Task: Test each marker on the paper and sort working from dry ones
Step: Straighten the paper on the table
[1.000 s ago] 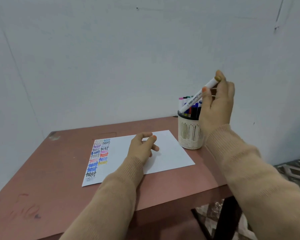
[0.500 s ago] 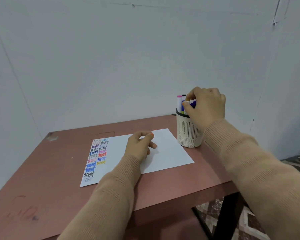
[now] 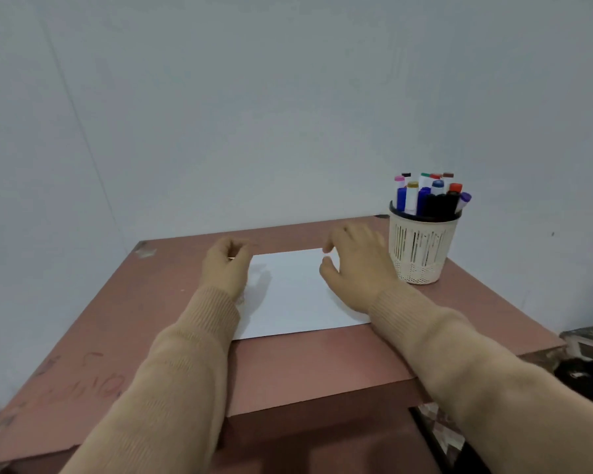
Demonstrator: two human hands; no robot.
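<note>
With the markers (image 3: 425, 200) parked in the cup (image 3: 421, 249), the right hand (image 3: 356, 268), fingers spread and empty, and the left hand (image 3: 225, 268), fingers curled, grip unclear, apparently steady the paper (image 3: 295, 295).

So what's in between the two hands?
The white paper, flat on the table. The head view shows the left hand at its left edge and the right hand over its right edge.
</note>
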